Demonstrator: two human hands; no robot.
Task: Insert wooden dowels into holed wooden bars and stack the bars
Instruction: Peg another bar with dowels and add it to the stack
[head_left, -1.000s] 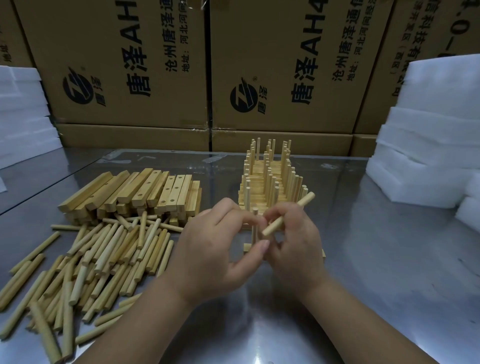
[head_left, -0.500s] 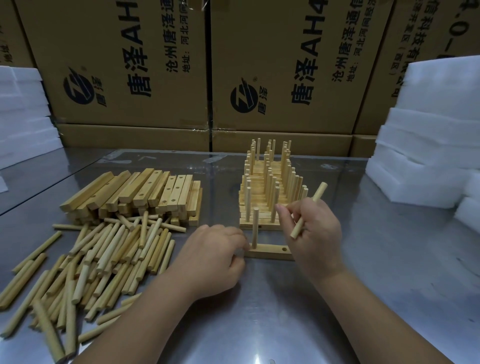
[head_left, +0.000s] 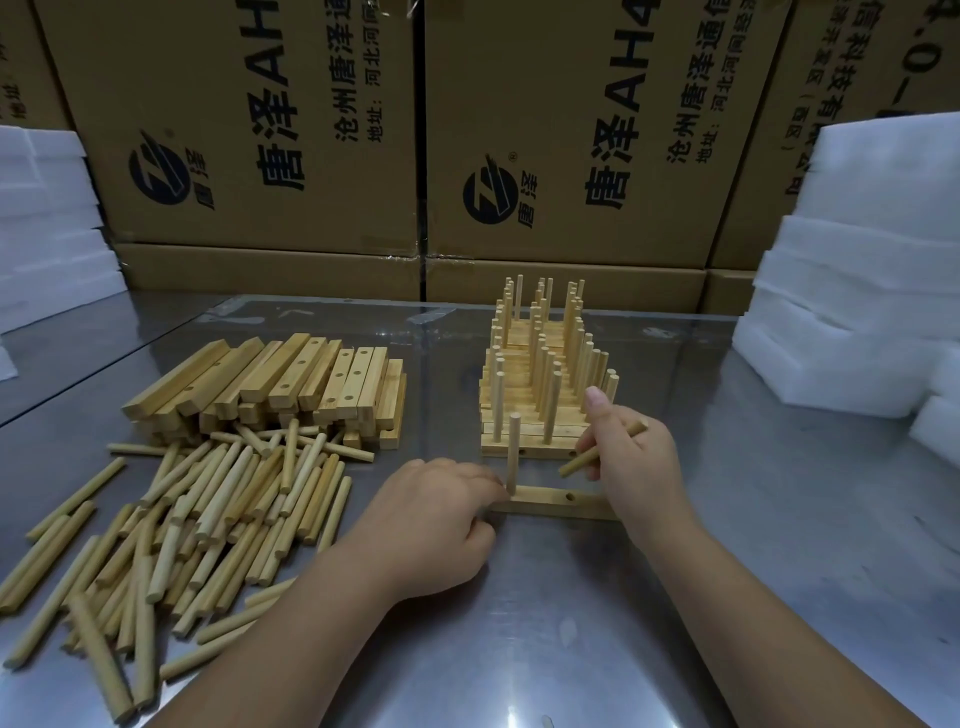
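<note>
A holed wooden bar (head_left: 553, 503) lies flat on the metal table in front of me. One dowel (head_left: 513, 453) stands upright in its left hole; a middle hole shows open. My left hand (head_left: 434, 525) grips the bar's left end. My right hand (head_left: 636, 462) holds a second dowel (head_left: 582, 461) tilted low over the bar's right part, index finger raised. Behind the bar stands the stack of finished bars (head_left: 540, 384) bristling with upright dowels.
Loose dowels (head_left: 197, 519) lie scattered at the left, with a pile of empty holed bars (head_left: 275, 384) behind them. White foam blocks (head_left: 852, 291) stand at the right and far left. Cardboard boxes (head_left: 571, 130) wall off the back.
My left hand let go of the inserted dowel and dropped to the bar's left end. My right hand swung its dowel from pointing up-right down toward the bar.
</note>
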